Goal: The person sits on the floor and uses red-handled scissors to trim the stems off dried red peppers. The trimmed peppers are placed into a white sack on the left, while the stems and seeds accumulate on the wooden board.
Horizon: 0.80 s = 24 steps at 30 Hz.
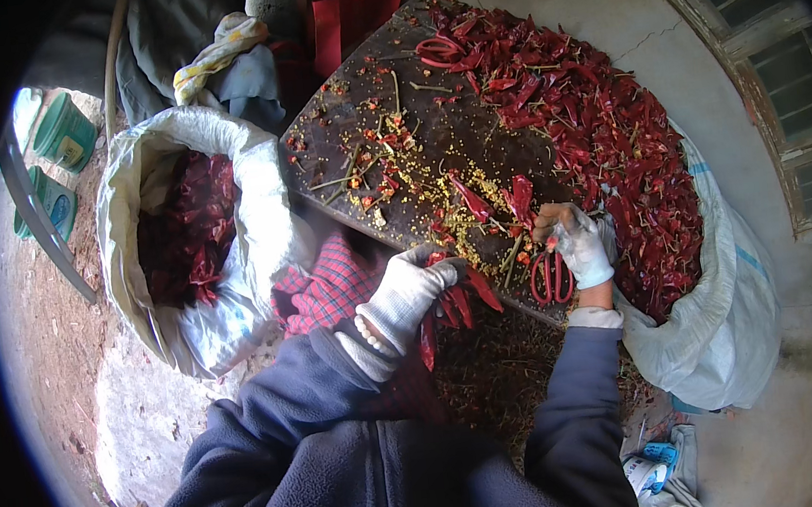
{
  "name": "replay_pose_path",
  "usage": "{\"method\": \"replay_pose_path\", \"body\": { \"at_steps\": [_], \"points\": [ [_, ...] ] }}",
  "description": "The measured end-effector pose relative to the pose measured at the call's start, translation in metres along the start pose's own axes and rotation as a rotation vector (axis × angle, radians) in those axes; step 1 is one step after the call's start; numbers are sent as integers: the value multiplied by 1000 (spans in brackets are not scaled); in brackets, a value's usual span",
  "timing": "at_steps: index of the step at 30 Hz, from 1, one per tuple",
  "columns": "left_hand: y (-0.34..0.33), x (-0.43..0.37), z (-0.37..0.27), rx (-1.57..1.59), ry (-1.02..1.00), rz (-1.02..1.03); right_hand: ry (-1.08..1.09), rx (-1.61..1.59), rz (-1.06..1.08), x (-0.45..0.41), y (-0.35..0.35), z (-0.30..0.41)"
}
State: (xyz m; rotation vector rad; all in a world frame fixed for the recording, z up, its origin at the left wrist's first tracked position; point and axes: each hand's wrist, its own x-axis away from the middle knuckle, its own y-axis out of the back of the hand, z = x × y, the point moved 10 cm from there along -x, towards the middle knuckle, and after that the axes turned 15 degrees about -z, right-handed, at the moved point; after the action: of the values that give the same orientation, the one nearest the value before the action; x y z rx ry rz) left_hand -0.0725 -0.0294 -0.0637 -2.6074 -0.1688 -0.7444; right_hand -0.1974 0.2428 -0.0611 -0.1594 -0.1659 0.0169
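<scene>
My left hand (pixel 416 282), in a white knit glove, grips a bunch of dried red chili peppers (pixel 458 303) just off the table's near edge. My right hand (pixel 575 241), in a worn white glove with brown-stained fingers, is over the table's near right corner with its fingers curled. Red scissor handles (pixel 552 277) show right beside it; the blades are hidden, and whether the hand holds them is unclear. Two chili pods (pixel 474 199) lie ahead among yellow seeds (pixel 436 184) and cut stems on the dark tabletop (pixel 507 159).
A white woven sack (pixel 270 171) on the left holds red pods. Dried chilies (pixel 583 112) heap along the table's right side and into another woven sack (pixel 740 302). A second pair of red-handled scissors (pixel 439 52) lies by the heap. Green buckets (pixel 64 132) stand far left.
</scene>
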Motion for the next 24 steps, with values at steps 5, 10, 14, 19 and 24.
{"method": "replay_pose_path", "body": {
  "at_steps": [5, 10, 14, 19, 24],
  "points": [
    [-2, 1, 5, 31, 19, -13, 526, 1217, -381, 1, -12, 31],
    [3, -1, 5, 82, 9, -3, 373, 1625, -435, -18, -33, 13],
    [4, 2, 8, 39, 24, 0, 290, 1703, -341, -34, -34, -10],
    [6, 8, 3, 4, 24, 36, 247, 1115, -526, -50, 19, -19],
    [8, 6, 4, 3, 33, 11, 300, 260, -548, -44, 38, -15]
  ]
}}
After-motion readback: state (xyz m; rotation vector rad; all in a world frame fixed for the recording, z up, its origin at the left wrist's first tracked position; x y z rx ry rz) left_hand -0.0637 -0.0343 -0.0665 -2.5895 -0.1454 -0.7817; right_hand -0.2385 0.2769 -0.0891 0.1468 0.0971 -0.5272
